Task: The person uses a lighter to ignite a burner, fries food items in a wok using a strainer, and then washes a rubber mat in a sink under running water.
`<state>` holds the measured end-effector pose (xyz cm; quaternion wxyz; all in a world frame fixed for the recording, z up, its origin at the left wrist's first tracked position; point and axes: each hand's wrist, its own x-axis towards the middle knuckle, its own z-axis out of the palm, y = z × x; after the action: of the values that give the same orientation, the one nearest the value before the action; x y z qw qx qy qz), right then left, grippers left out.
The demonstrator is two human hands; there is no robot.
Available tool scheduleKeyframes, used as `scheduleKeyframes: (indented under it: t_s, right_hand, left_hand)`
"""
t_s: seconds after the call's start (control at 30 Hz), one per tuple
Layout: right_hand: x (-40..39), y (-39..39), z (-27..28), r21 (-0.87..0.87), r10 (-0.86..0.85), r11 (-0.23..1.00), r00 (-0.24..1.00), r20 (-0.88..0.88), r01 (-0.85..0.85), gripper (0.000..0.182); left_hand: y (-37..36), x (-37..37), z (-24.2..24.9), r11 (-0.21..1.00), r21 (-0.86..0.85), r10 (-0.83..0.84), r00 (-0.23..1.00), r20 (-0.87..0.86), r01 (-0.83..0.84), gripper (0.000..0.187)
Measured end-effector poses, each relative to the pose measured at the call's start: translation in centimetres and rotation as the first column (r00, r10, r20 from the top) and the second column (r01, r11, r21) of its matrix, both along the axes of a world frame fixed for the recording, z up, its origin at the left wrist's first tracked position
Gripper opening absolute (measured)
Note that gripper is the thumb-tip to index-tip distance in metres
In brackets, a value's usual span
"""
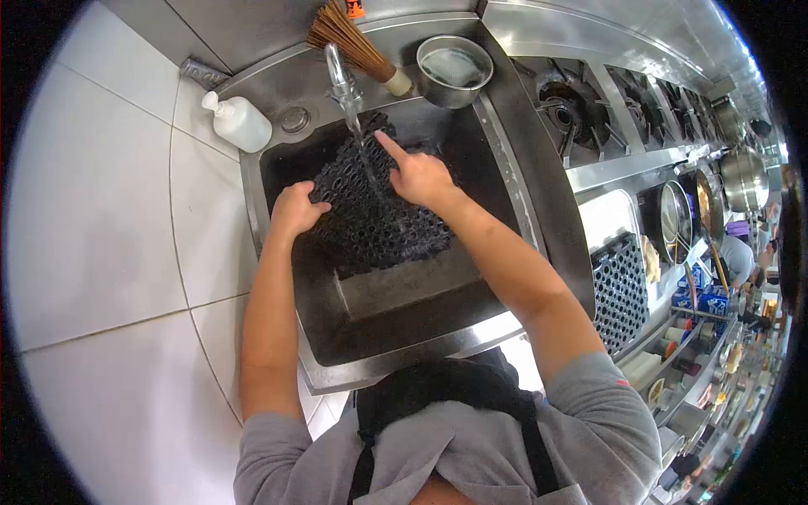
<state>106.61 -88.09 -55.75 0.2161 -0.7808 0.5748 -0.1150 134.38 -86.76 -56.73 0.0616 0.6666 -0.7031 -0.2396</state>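
Observation:
A black mat with many round holes (387, 223) lies tilted in the dark metal sink (404, 307). Water runs from the faucet (338, 77) onto its upper part. My left hand (296, 209) grips the mat's left edge, with the fingers partly hidden behind it. Over the upper right part of the mat is my right hand (419, 177), its index finger stretched toward the water stream and its other fingers curled. Nothing shows between those curled fingers.
A white pump bottle (241, 123) stands at the sink's upper left corner. Behind the sink are a bundle of thin brown sticks (358, 44) and a metal pot (454, 71). Gas burners (576, 109) and another holed mat (620, 290) are on the right.

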Motion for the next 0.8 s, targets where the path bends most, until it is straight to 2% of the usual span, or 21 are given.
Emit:
scheduleKeyframes:
  t_s: [0.03, 0.1, 0.17, 0.27, 0.33, 0.37, 0.43, 0.47, 0.5, 0.53, 0.57, 0.63, 0.7, 0.77, 0.8]
  right_hand:
    - [0.6, -0.2, -0.2, -0.002, 0.003, 1.000, 1.000, 0.002, -0.003, 0.082]
    - [1.8, -0.6, -0.2, 0.137, 0.028, 0.991, 0.995, -0.098, -0.014, 0.084]
    - [2.6, -0.4, -0.5, 0.133, 0.016, 0.991, 0.996, -0.088, -0.004, 0.086]
    - [3.3, 0.4, -0.9, 0.142, 0.044, 0.989, 0.996, -0.075, -0.033, 0.088]
    - [3.6, 1.1, -1.6, 0.101, 0.083, 0.991, 0.994, 0.067, -0.089, 0.089]
    - [3.9, 1.3, -1.9, 0.098, 0.090, 0.991, 0.994, 0.066, -0.096, 0.089]
    - [4.4, 1.8, -2.2, 0.099, 0.175, 0.978, 0.978, 0.113, -0.186, 0.089]
    - [4.5, 2.2, -1.9, 0.056, 0.172, 0.984, 0.985, -0.003, -0.171, 0.091]
    - [4.2, 1.8, -1.7, 0.056, 0.174, 0.983, 0.985, -0.005, -0.173, 0.091]
    - [3.7, 1.2, -1.4, 0.029, 0.146, 0.989, 0.986, -0.085, -0.144, 0.090]
    - [3.3, 0.9, -1.2, 0.001, 0.113, 0.993, 0.980, -0.162, -0.115, 0.090]
    - [3.1, 1.6, -1.3, -0.008, 0.116, 0.993, 0.979, -0.166, -0.118, 0.087]
    - [3.0, 2.7, -1.6, -0.081, 0.155, 0.984, 0.986, -0.053, -0.159, 0.083]
    - [2.0, 2.7, -1.2, -0.037, 0.174, 0.984, 0.984, -0.045, -0.176, 0.083]
    - [1.5, 2.4, -0.9, -0.026, 0.163, 0.986, 0.979, -0.123, -0.167, 0.081]
  left_hand:
    - [0.0, 0.1, 0.4, 0.999, 0.041, 0.006, 1.000, 0.003, -0.006, 0.040]
    - [0.8, 0.4, 0.3, 0.999, 0.035, 0.002, 0.999, -0.034, -0.001, 0.040]
    - [1.0, 0.9, -0.2, 0.999, 0.037, -0.004, 0.997, -0.072, 0.007, 0.039]
    - [1.5, 1.3, -0.7, 0.997, 0.062, -0.040, 0.999, 0.010, 0.039, 0.044]
    - [0.9, -0.7, 0.4, 0.999, -0.044, -0.006, 0.986, -0.166, -0.001, 0.047]
    - [0.4, -2.3, 0.5, 0.999, -0.047, 0.001, 0.986, -0.166, -0.009, 0.047]
    - [-0.9, -5.2, 0.0, 0.992, -0.105, 0.063, 0.998, 0.001, -0.063, 0.050]
    - [-1.4, -5.5, -0.2, 0.992, -0.107, 0.067, 0.998, 0.000, -0.067, 0.050]
    - [-1.9, -5.8, -0.6, 0.996, -0.083, 0.020, 0.999, 0.031, -0.018, 0.048]
    - [-2.2, -6.1, -1.0, 0.998, -0.057, -0.029, 0.998, 0.062, 0.033, 0.047]
    - [-2.1, -6.2, -1.5, 0.998, -0.055, -0.031, 0.998, 0.062, 0.035, 0.047]
    - [-2.4, -6.5, -1.6, 0.997, -0.064, -0.040, 0.999, 0.029, 0.041, 0.044]
    - [-1.8, -6.8, -1.6, 0.995, -0.092, -0.041, 0.999, 0.032, 0.044, 0.043]
    - [-1.3, -7.2, -1.3, 0.992, -0.116, -0.039, 0.999, 0.038, 0.044, 0.042]
    - [-1.1, -7.4, -1.4, 0.995, -0.094, -0.029, 0.999, 0.032, 0.032, 0.041]
